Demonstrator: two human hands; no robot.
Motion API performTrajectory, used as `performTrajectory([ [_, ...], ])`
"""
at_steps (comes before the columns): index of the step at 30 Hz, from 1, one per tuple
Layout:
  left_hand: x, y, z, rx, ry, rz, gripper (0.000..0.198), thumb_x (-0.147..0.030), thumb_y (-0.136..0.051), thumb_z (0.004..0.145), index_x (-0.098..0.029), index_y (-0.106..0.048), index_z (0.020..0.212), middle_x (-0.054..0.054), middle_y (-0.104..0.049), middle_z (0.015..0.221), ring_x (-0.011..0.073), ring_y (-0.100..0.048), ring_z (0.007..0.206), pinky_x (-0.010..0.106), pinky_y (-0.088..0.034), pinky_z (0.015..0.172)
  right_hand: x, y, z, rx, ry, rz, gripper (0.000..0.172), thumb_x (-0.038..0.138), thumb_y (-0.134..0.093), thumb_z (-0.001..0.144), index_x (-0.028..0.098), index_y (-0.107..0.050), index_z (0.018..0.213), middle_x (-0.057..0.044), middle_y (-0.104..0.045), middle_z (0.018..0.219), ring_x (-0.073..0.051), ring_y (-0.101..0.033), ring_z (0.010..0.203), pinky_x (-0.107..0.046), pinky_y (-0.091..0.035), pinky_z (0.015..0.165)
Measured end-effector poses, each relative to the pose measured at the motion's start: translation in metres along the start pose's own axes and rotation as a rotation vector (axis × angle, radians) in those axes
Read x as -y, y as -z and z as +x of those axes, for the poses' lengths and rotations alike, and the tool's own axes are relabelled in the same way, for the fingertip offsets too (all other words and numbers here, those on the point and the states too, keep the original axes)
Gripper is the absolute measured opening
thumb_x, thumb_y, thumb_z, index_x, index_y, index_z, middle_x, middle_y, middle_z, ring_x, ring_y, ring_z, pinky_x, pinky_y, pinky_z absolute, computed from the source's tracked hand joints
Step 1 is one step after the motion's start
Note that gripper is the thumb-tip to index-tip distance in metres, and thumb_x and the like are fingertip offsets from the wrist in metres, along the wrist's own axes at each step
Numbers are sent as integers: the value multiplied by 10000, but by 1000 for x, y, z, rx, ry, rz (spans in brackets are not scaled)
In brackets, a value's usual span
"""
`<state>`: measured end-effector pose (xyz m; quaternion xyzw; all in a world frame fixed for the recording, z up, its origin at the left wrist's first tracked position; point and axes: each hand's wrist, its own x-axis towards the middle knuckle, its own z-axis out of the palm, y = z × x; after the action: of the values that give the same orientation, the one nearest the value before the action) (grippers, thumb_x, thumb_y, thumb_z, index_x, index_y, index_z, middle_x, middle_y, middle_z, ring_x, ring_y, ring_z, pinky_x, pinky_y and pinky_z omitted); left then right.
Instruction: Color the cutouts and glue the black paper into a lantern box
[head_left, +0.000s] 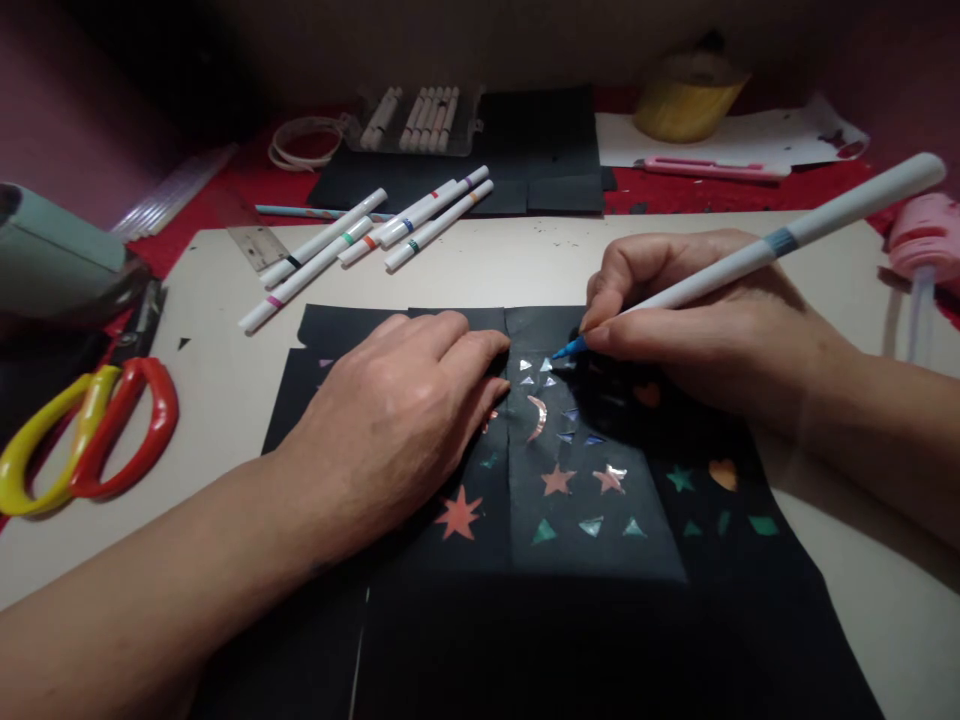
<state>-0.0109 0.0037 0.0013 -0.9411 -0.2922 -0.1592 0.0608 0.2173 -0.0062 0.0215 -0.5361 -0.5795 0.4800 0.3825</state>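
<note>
A black sheet of card (600,630) with cut-out shapes, covered from behind by clear film, lies before me. My right hand (697,290) grips a white felt-tip pen (720,262) with a blue band, its blue tip touching a small triangle (547,366) near the top of the card. My left hand (405,400) rests palm down on the card, left of the pen tip, holding nothing, thumb and fingers a little apart. Between the hands and below are a moon (537,418), a pink star (558,480), an orange star (458,514) and green triangles (544,531).
Several capped felt-tip pens (330,245) lie behind the card beside a clear ruler (259,245). Scissors (124,430) with yellow and red handles sit at left. Farther back are a pen case (416,120), a pink cutter (709,168) and a yellow tape roll (686,100).
</note>
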Motion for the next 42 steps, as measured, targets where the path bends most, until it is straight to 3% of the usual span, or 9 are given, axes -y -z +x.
performTrajectory([
  [11,0,1,0,-9,2,-1,260,-230,-497,999,-91,-679,1121,88,-665,873,261,-646,805,395,-529,744,-1,1,1,22,14,-26,197,54,-669,685,207,-606,578,38,-548,477,-93,-455,351,-196,-317,263],
  [19,-1,2,1,4,4,8,259,-235,-471,1005,-109,-677,1099,83,-663,862,248,-644,798,387,-530,749,2,0,-3,98,168,-211,253,4,-669,705,213,-578,594,45,-541,488,-92,-442,418,-253,-298,370],
  [29,-1,3,1,16,6,0,256,-218,-480,998,-98,-673,1115,89,-664,871,255,-645,812,389,-521,751,2,1,-4,119,168,-187,242,16,-662,687,217,-570,587,45,-540,489,-90,-419,399,-267,-299,376],
  [36,-1,2,1,-1,-5,8,253,-210,-476,996,-97,-678,1102,85,-657,853,253,-640,791,389,-520,732,0,1,-2,49,37,-73,206,65,-687,706,217,-598,600,41,-538,485,-96,-440,354,-236,-279,290],
  [42,-1,2,2,4,12,-4,247,-212,-460,999,-120,-673,1083,83,-666,854,243,-642,797,378,-522,741,3,-2,-3,45,138,-118,231,40,-683,695,220,-584,591,49,-566,515,-88,-457,421,-236,-304,362],
])
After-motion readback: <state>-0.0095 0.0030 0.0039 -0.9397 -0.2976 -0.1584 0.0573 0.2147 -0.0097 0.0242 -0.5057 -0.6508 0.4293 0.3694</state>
